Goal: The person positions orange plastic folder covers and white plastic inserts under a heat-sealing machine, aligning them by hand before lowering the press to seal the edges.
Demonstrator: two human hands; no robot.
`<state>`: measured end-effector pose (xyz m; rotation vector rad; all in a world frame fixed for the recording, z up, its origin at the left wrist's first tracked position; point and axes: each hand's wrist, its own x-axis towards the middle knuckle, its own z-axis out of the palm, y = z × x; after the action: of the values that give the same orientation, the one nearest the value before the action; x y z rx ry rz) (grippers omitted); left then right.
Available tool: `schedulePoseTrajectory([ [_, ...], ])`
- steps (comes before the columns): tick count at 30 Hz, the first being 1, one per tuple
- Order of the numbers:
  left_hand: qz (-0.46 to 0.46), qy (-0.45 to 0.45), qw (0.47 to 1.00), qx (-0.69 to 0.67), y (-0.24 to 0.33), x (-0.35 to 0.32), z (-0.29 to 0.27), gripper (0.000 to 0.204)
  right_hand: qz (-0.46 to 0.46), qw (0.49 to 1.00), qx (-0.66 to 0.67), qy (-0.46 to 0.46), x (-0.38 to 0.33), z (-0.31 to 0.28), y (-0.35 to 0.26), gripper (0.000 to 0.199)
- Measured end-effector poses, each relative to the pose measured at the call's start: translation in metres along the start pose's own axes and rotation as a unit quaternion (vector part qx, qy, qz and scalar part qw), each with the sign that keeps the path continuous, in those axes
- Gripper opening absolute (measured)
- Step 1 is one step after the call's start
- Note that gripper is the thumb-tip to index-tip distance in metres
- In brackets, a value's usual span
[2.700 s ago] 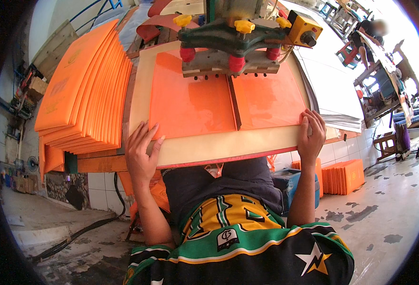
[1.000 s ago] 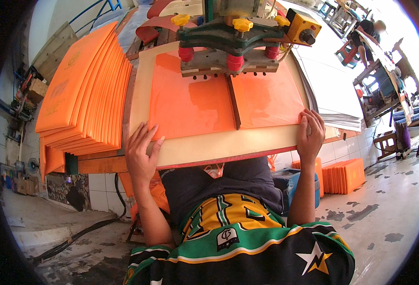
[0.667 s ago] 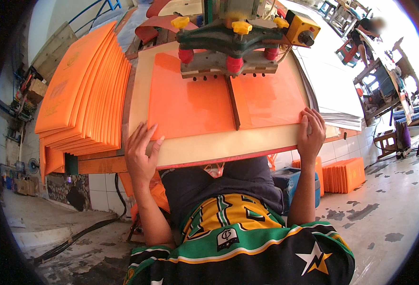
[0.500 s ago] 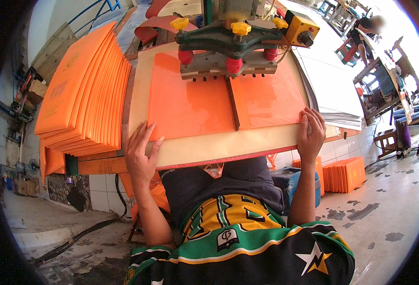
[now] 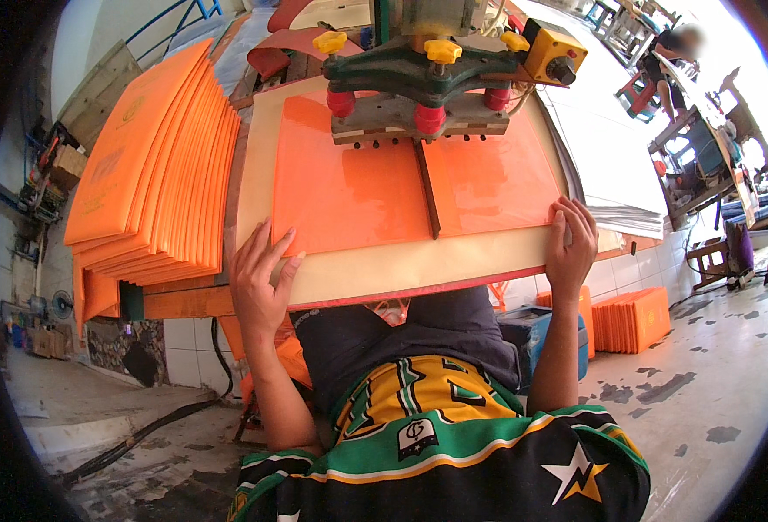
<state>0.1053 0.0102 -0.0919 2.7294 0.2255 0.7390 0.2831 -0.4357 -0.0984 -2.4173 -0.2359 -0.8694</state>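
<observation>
We find the left hand (image 5: pixel 260 280) and right hand (image 5: pixel 573 244) spread flat, clamped on nothing, pinning the orange cover (image 5: pixel 401 187) at the bench's (image 5: pixel 384 278) near edge under the press head (image 5: pixel 419 87). Pressing step, we judge; next calls for steady hands.

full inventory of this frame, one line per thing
orange sheet: 1, orange, flat on the cream bed under the press
cream bed: 1, cream, centre
press head: 1, green with red and yellow knobs, over the sheet's far edge
yellow switch box: 1, yellow, right of the press head
orange folder stack: 1, orange, left of the bed
white sheet stack: 1, white, right of the bed
low orange stack: 1, orange, floor right
left hand: flat on the sheet's near left corner
right hand: on the sheet's near right corner
</observation>
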Motion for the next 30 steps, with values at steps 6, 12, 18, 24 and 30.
schedulePoseTrajectory([
  [6, -0.001, -0.018, 1.0, 0.007, 0.001, 0.0, -0.003, 0.043, -0.006, 1.0, 0.004, 0.003, 0.0, -0.001, -0.001, 0.031],
  [12, -0.004, -0.003, 1.0, 0.003, 0.002, 0.002, 0.0, 0.041, -0.001, 1.0, -0.001, -0.001, 0.001, -0.001, -0.001, 0.031],
  [18, -0.016, -0.032, 0.999, 0.002, 0.01, 0.003, -0.005, 0.044, -0.028, 0.998, -0.037, -0.038, 0.001, -0.002, 0.001, 0.031],
  [24, 0.057, -0.045, 0.997, -0.009, 0.063, 0.02, 0.0, 0.049, -0.12, 0.98, 0.064, -0.145, 0.003, -0.018, -0.046, 0.039],
  [30, 0.164, -0.104, 0.977, -0.092, 0.12, 0.031, 0.039, 0.054, -0.203, 0.938, 0.153, -0.236, -0.001, 0.012, -0.1, 0.038],
])
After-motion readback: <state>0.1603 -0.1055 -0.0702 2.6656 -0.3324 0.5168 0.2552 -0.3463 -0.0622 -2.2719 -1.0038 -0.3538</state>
